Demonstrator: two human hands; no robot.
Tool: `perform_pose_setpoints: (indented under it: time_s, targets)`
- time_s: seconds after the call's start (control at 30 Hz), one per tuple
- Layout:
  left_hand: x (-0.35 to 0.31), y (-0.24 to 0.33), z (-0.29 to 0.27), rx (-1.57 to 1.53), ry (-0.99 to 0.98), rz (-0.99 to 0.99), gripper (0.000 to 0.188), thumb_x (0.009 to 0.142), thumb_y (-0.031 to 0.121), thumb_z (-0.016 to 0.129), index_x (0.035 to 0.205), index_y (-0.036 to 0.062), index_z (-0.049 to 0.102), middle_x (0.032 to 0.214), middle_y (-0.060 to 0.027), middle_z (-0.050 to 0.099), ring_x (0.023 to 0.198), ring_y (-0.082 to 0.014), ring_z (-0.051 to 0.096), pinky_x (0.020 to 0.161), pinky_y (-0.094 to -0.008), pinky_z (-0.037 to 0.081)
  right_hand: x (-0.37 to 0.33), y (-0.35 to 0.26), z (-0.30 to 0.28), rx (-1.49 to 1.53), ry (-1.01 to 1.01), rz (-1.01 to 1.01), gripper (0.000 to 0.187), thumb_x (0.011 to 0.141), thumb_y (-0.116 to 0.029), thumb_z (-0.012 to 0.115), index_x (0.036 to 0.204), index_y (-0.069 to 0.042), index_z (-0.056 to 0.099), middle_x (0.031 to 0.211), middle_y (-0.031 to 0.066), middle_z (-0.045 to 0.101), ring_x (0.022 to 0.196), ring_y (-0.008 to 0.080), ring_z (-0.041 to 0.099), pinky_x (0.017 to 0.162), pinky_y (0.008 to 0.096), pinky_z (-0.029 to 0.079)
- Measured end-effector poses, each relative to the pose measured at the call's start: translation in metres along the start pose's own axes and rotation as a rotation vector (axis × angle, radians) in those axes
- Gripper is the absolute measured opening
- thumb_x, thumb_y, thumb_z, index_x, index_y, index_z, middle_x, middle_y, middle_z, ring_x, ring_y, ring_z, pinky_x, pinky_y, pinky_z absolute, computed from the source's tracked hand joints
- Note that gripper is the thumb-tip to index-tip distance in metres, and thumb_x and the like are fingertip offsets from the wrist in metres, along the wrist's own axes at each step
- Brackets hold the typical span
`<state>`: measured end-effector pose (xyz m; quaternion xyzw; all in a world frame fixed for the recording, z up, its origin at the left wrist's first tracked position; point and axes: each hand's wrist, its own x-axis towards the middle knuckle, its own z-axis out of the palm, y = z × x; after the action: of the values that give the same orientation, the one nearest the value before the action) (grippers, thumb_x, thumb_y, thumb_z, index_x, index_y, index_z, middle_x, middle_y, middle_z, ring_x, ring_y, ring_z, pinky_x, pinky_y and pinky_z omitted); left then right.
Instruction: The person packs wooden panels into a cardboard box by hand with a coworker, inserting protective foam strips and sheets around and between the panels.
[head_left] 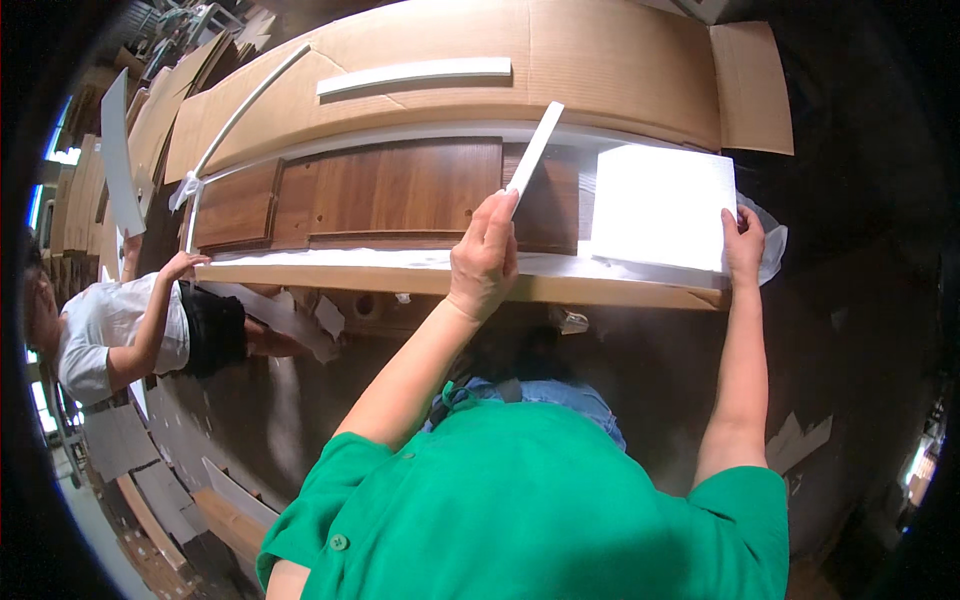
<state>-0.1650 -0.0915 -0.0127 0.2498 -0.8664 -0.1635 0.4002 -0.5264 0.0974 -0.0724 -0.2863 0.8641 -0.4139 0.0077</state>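
My left hand [485, 255] is closed round the lower end of a narrow white foam strip [538, 150], which slants up over a long cardboard box [560, 291]. At the box's right end, my right hand [743, 245] grips the right edge of a square white foam sheet [660, 205]. Dark brown wood-grain panels [405, 190] lie in the box to the left of the sheet, with white wrapping [350, 258] along their near side. Part of the panels is hidden under the sheet and the strip.
Another white foam strip [415, 73] rests on the box's raised far flap [620, 60]. A long thin white strip [245, 108] bends across the left end. At the left, a co-worker [130, 325] has one hand at the box and holds up a white board [117, 150]. Cardboard scraps [120, 440] lie lower left.
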Motion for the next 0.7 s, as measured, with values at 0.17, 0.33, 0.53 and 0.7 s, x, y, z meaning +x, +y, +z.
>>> perform_pose_setpoints:
  time_s: [0.17,0.33,0.53,0.7]
  targets:
    - [0.001,0.005,0.0,0.029,-0.026,0.026,0.046,0.078,-0.006,0.052,0.122,0.0057,0.048,0.111,-0.018,0.056,0.092,-0.0335,0.061,0.07,-0.0375,0.054,-0.011,-0.029,0.015,-0.037,-0.066,-0.041,0.035,0.079,-0.024,0.066,0.103,0.0,0.059,0.099,0.018,0.059,0.092,0.0289,0.056,0.083,0.038,0.044]
    - [0.0,0.01,0.003,0.045,-0.055,0.023,0.047,0.077,-0.007,0.051,0.122,0.0055,0.049,0.111,-0.0183,0.057,0.09,-0.0332,0.062,0.069,-0.0371,0.054,-0.012,-0.045,0.036,-0.736,-0.142,-0.237,0.038,0.08,-0.028,0.06,0.106,0.001,0.057,0.101,0.0204,0.057,0.097,0.036,0.052,0.084,0.0428,0.043]
    - [-0.002,0.011,0.006,0.081,-0.044,0.015,0.048,0.076,-0.007,0.052,0.123,0.0057,0.049,0.112,-0.0182,0.057,0.09,-0.0321,0.062,0.068,-0.0358,0.055,-0.049,-0.078,0.064,-0.91,-0.345,-0.338,0.051,0.086,-0.048,0.045,0.13,-0.024,0.045,0.14,0.016,0.032,0.128,0.0412,0.025,0.102,0.0559,0.024]
    - [0.001,0.012,0.009,0.107,-0.07,0.031,0.048,0.077,-0.006,0.052,0.123,0.0068,0.049,0.113,-0.0181,0.057,0.094,-0.0321,0.061,0.071,-0.0357,0.055,-0.025,-0.092,0.067,-0.881,-0.565,-0.36,0.056,0.084,-0.058,0.042,0.134,-0.033,0.039,0.146,0.0061,0.027,0.132,0.0436,0.017,0.106,0.0574,0.015]
